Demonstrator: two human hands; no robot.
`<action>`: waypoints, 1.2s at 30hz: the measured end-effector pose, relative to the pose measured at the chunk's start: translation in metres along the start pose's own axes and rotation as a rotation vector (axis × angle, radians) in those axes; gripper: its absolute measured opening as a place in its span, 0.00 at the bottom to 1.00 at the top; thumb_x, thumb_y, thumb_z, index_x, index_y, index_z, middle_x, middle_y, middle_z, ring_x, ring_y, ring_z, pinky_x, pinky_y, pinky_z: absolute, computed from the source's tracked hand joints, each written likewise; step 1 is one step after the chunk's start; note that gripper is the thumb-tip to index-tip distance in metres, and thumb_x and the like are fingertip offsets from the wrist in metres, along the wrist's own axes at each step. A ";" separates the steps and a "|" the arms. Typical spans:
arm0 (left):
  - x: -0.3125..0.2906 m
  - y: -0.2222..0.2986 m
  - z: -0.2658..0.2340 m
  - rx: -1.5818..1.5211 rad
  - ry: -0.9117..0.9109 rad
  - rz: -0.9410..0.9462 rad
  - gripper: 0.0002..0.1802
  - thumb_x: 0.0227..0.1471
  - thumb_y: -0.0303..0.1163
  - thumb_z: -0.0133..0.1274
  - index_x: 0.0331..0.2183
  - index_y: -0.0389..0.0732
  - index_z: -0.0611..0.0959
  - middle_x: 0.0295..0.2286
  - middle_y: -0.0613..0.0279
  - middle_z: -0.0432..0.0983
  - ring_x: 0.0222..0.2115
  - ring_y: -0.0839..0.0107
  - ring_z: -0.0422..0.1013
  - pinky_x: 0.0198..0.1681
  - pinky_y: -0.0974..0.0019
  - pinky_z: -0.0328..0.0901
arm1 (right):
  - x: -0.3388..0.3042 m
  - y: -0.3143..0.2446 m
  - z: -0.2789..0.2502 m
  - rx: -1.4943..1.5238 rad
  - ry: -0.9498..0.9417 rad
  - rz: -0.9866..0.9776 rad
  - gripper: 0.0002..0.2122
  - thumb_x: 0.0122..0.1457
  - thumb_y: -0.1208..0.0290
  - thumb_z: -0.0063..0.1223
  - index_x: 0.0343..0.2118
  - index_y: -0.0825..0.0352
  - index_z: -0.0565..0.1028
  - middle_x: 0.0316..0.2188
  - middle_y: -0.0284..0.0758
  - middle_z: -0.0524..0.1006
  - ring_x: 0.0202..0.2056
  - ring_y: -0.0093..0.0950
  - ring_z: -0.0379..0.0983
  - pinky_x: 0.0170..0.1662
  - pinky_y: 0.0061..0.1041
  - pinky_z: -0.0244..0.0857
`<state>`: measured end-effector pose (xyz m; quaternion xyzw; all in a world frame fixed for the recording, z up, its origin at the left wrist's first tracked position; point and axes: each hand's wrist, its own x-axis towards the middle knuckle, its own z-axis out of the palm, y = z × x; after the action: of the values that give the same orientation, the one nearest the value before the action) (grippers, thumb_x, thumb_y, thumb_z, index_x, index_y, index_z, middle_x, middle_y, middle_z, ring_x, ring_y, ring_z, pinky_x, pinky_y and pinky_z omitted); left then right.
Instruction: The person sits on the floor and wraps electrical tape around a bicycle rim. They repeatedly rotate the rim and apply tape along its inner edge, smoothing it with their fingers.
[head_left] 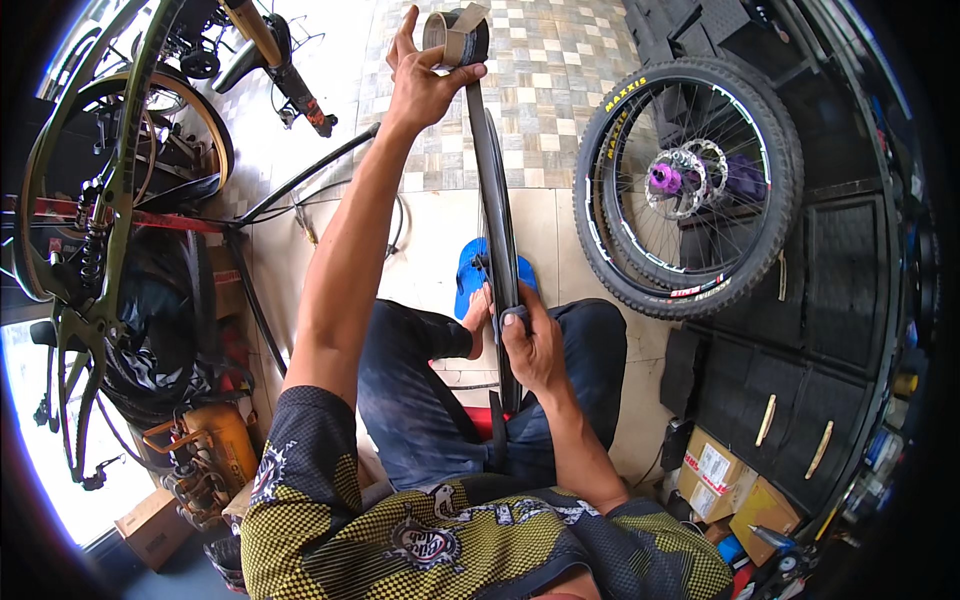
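My left hand [425, 90] is raised at arm's length, its thumb and fingers around a roll of tape [480, 42] with a pale cardboard core. A dark strip runs from the roll down along a black bicycle wheel rim [497, 215], which stands edge-on between my knees. Lower down, my right hand [535, 345] is closed around the rim. Under its thumb is a small dark grey wad [515, 314], perhaps cloth, too small to make out. A loose dark strap-like end [498, 430] hangs at the near end of the rim.
Two wheels with knobby tyres [590, 180] and purple hubs lean at the right by black cabinets [820, 260]. A green bicycle frame [125, 180] hangs on a stand at the left. Blue slippers [468, 275] lie by my foot. Cardboard boxes [712, 470] sit at the lower right.
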<state>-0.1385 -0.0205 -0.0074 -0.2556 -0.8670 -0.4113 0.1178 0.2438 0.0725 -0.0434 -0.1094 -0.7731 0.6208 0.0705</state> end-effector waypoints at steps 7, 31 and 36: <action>-0.001 -0.009 0.019 0.056 -0.030 0.030 0.30 0.47 0.60 0.74 0.39 0.42 0.94 0.74 0.42 0.37 0.72 0.38 0.34 0.69 0.29 0.52 | 0.000 -0.005 -0.001 0.029 -0.014 0.030 0.33 0.72 0.45 0.46 0.63 0.75 0.69 0.33 0.43 0.83 0.37 0.40 0.83 0.47 0.37 0.74; -0.012 -0.014 0.029 -0.033 -0.057 -0.062 0.28 0.45 0.57 0.76 0.39 0.44 0.95 0.75 0.50 0.39 0.72 0.41 0.33 0.71 0.31 0.45 | 0.002 -0.007 -0.003 -0.003 -0.036 0.038 0.33 0.72 0.44 0.44 0.64 0.73 0.69 0.34 0.42 0.85 0.39 0.42 0.84 0.47 0.37 0.75; -0.014 -0.017 0.034 -0.030 -0.045 -0.064 0.28 0.45 0.58 0.76 0.39 0.45 0.95 0.75 0.49 0.39 0.72 0.41 0.34 0.70 0.31 0.45 | 0.003 -0.011 -0.005 0.003 -0.044 0.051 0.34 0.72 0.44 0.45 0.64 0.74 0.68 0.34 0.41 0.86 0.35 0.36 0.84 0.43 0.34 0.75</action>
<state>-0.1357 -0.0081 -0.0454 -0.2389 -0.8707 -0.4221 0.0810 0.2408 0.0754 -0.0322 -0.1154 -0.7704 0.6259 0.0376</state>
